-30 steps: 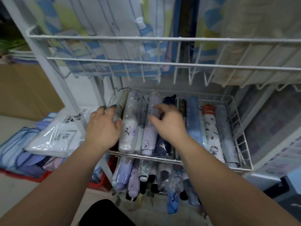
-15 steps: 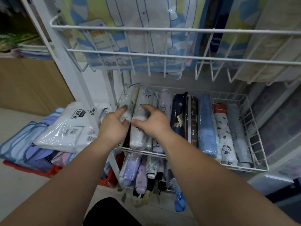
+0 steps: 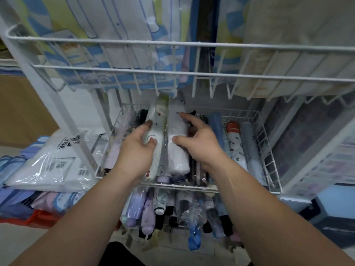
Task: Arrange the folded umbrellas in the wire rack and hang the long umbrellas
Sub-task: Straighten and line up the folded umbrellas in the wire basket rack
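A white wire basket [image 3: 269, 150] holds a row of folded umbrellas lying side by side. My left hand [image 3: 137, 148] grips a white folded umbrella with red dots [image 3: 156, 121], wrapped in clear plastic and raised above the row. My right hand [image 3: 199, 143] holds a plain white wrapped umbrella [image 3: 177, 156] beside it, fingers curled round its right side. To the right lie a blue umbrella [image 3: 216, 123], a white printed one with a red cap [image 3: 235, 144] and a grey-blue one [image 3: 250, 148]. At the left lie a lilac umbrella [image 3: 117, 144] and a black one [image 3: 141, 116].
A lower wire shelf [image 3: 180, 212] carries several more folded umbrellas. An upper wire shelf [image 3: 172, 72] with hooks hangs right above the basket, packaged fabric behind it. Wrapped packs [image 3: 51, 160] are stacked at the left beside the rack's slanted white post [image 3: 63, 116].
Both hands have shifted right along the row and now each holds a white wrapped umbrella, lifted up from the basket. The camera has moved closer.
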`<action>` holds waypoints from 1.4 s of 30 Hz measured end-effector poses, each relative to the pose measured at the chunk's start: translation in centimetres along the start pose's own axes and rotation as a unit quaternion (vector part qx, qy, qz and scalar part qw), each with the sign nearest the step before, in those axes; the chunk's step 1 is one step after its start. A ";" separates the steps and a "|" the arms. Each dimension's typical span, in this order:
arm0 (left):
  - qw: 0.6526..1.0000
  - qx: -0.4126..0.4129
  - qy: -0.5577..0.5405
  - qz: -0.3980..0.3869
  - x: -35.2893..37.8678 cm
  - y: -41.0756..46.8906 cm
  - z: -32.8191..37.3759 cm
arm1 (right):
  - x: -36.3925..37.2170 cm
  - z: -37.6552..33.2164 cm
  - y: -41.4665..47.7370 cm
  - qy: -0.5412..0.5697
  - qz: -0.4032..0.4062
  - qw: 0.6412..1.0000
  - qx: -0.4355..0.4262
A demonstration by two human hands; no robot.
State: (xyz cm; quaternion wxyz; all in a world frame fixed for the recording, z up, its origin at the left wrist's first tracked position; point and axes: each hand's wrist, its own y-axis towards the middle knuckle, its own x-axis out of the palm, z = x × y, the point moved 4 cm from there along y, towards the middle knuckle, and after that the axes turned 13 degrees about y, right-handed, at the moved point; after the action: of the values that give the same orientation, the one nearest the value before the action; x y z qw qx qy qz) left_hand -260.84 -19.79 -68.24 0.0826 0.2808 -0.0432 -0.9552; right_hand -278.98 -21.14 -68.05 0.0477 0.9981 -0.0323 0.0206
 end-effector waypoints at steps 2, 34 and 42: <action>0.999 0.006 -0.035 -0.027 2.2 -0.3 1.2 | -3.6 -0.4 -0.6 -0.010 0.017 1.000 -0.010; 0.796 0.301 0.492 -0.186 18.3 -1.2 8.1 | -17.9 4.0 -3.7 -0.112 0.187 0.975 0.032; 0.798 0.264 0.509 -0.187 18.7 -0.2 6.0 | -17.8 2.9 -4.9 -0.116 0.221 0.968 -0.005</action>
State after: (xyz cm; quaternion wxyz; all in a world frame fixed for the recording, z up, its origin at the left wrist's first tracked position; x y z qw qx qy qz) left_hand -279.56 -22.80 -73.14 -0.1643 0.7398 -0.1920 -0.6236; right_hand -296.30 -15.41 -72.20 0.0427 0.9616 -0.2575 -0.0852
